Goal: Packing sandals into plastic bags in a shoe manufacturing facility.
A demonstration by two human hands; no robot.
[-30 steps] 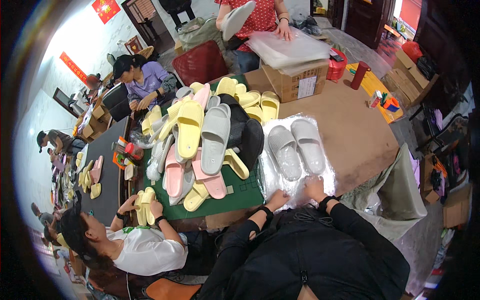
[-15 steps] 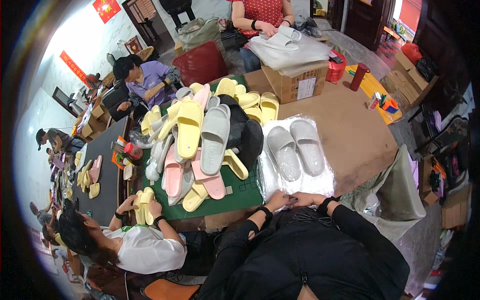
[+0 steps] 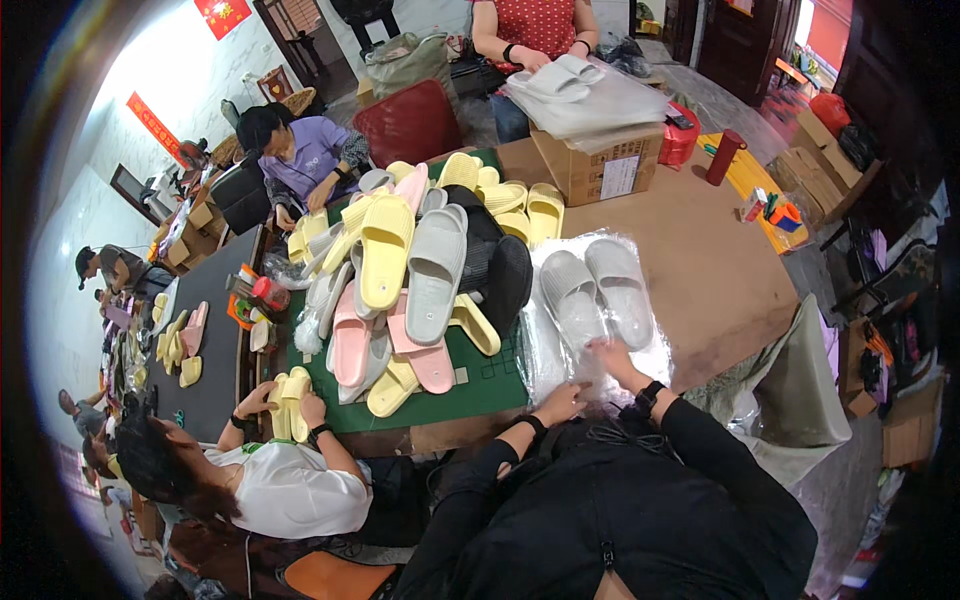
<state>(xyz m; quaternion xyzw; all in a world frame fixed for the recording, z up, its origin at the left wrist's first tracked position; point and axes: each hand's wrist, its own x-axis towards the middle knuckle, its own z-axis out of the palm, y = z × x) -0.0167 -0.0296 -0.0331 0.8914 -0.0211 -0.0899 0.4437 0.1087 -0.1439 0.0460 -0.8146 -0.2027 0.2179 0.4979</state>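
A pair of grey slippers, the left slipper (image 3: 573,300) and the right slipper (image 3: 618,293), lies side by side in front of me on a stack of clear plastic bags (image 3: 541,368). Shiny film seems to cover at least part of the pair. My left hand (image 3: 562,403) is at the near edge of the bags, its fingers closed on the plastic. Over the plastic just below the slippers' heels, my right hand (image 3: 616,364) has its fingers stretched out, with nothing visible in them. The fingertips touch the film or lie close above it.
A heap of yellow, pink, grey and black slippers (image 3: 435,260) covers the green mat (image 3: 455,400) to my left. A co-worker (image 3: 290,470) beside me holds yellow slippers. A cardboard box (image 3: 597,165) with plastic bags stands at the far side, where another person handles white slippers.
My hands were together at the near edge of the bags. The right hand has moved away and up toward the slippers' heels, its fingers stretching out; the left stays near the edge.
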